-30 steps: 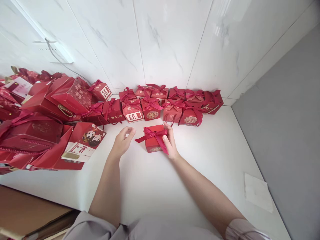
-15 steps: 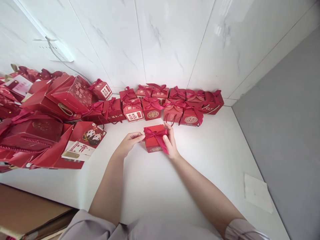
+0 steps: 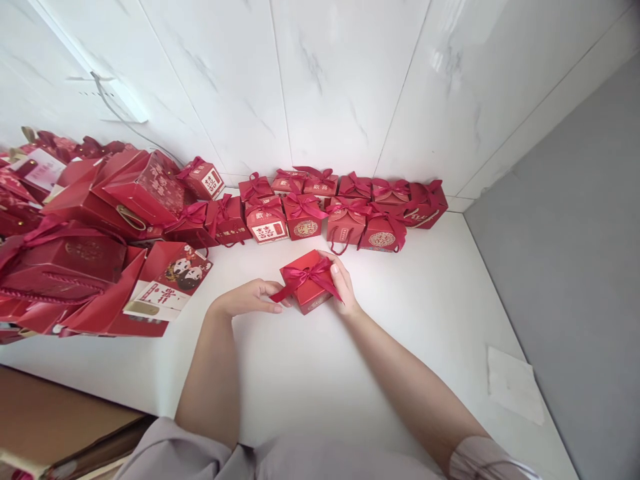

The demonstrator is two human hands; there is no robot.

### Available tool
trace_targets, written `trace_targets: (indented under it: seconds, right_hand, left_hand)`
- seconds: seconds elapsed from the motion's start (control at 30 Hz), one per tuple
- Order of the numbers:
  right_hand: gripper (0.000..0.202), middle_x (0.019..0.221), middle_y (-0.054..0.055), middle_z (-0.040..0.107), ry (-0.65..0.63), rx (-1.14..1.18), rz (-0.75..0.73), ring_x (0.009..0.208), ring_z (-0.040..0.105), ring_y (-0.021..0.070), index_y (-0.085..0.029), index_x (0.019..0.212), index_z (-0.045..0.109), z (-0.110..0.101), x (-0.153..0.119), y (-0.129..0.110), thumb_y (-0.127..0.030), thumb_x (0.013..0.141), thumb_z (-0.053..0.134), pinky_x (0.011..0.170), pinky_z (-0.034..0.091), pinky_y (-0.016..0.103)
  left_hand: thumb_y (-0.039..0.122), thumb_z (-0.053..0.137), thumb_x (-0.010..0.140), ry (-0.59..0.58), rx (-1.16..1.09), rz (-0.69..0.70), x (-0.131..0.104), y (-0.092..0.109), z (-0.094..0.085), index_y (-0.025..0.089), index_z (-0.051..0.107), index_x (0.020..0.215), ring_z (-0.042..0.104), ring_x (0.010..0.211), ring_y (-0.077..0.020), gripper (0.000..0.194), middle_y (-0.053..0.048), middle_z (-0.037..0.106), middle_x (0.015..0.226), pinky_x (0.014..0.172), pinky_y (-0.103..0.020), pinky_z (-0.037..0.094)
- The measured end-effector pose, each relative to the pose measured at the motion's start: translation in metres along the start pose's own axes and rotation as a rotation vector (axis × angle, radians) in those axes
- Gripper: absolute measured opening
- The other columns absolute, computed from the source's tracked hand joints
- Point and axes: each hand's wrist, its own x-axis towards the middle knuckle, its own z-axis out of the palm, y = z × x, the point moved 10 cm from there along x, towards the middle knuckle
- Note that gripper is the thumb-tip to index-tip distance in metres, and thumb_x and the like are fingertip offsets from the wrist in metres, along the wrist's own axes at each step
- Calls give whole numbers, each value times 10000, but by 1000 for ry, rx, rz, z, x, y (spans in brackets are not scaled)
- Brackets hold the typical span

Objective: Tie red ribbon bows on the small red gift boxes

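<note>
- Red gift box (image 3: 311, 292), bow (image 3: 307, 271) on top, angled between two hands over the white counter (image 3: 300, 387)!
- Right hand (image 3: 344, 287) clasps its right side.
- Left hand (image 3: 250, 297), fingers parted, at its left; contact unclear.
- Behind, ribboned boxes (image 3: 305, 228) in rows.

My bare forearms (image 3: 213, 380) reach in from the near edge of the bench (image 3: 310, 383). Left hand (image 3: 253, 298): wrist bent inward, fingers loosely apart, pointing toward the right edge. Right hand (image 3: 343, 285): wrist nearly straight, thumb forward, fingers cupped.
</note>
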Motion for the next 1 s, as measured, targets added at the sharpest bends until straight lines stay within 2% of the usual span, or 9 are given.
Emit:
trace_targets:
  seconds: [0.07,0.2,0.27,0.37,0.53,0.63,0.73,0.83,1.0]
  right_hand:
    - [520,1293,85,620,11,0,10,1223,567,256,-209,1286,570,-1,-1,0,-587,979,387,1087,412,406]
    - [566,1219,92,660,11,31,64,1183,596,262,-201,1255,590,-1,-1,8,-626,975,342,1061,431,422]
    - [561,1237,93,657,30,86,84,1183,599,266,-206,1222,600,-4,1,15,-642,959,364,1064,430,428]
    - [536,1248,98,658,42,154,118,1191,601,270,-215,1183,596,-7,6,27,-639,950,365,1057,439,441]
    - [463,1222,86,684,-46,210,184,1150,633,283,-235,1052,628,-2,11,30,-621,930,404,1013,474,465]
    - [405,1262,80,667,-103,217,212,1130,639,287,-226,938,639,0,11,19,-596,919,476,968,500,456]
    - [358,1289,68,650,-187,184,242,1126,634,265,-229,1018,649,1,12,6,-556,912,549,983,492,436]
    - [332,1263,59,655,-328,86,260,1116,629,240,-232,1085,659,4,11,-11,-506,907,601,1023,460,424]
    - [243,1257,66,651,-580,-76,282,1153,613,261,-208,914,684,6,3,-44,-446,895,642,1030,452,453]
  left_hand:
    - [430,701,795,53,-9,-15,-6,-2,-8,204,711,986,641,1034,-248,296,-79,690,1080,941,-360,504]
    - [402,622,858,563,-40,126,-21,14,-53,221,616,1050,571,1175,-247,264,-79,637,1203,1024,-391,447]
    - [409,593,878,689,-68,270,-26,30,-57,221,601,1036,522,1249,-259,245,-92,596,1275,1060,-409,424]
    - [412,609,878,590,-66,389,-14,49,-38,209,599,995,484,1299,-272,234,-112,557,1316,1092,-420,405]
    - [396,677,838,443,-35,312,1,48,-17,200,570,958,467,1330,-293,253,-125,471,1423,1126,-448,369]
    - [399,697,815,365,-94,272,4,42,-12,192,554,892,435,1361,-327,263,-132,419,1485,1106,-471,389]
    - [376,715,805,322,-156,306,4,44,-11,192,566,906,434,1369,-334,257,-139,416,1500,1104,-477,387]
    - [343,719,813,271,-221,329,4,48,-6,201,560,963,464,1354,-321,260,-148,413,1516,1092,-473,396]
    - [347,718,809,154,-200,313,6,56,10,188,553,832,459,1361,-338,231,-150,446,1501,1093,-500,389]
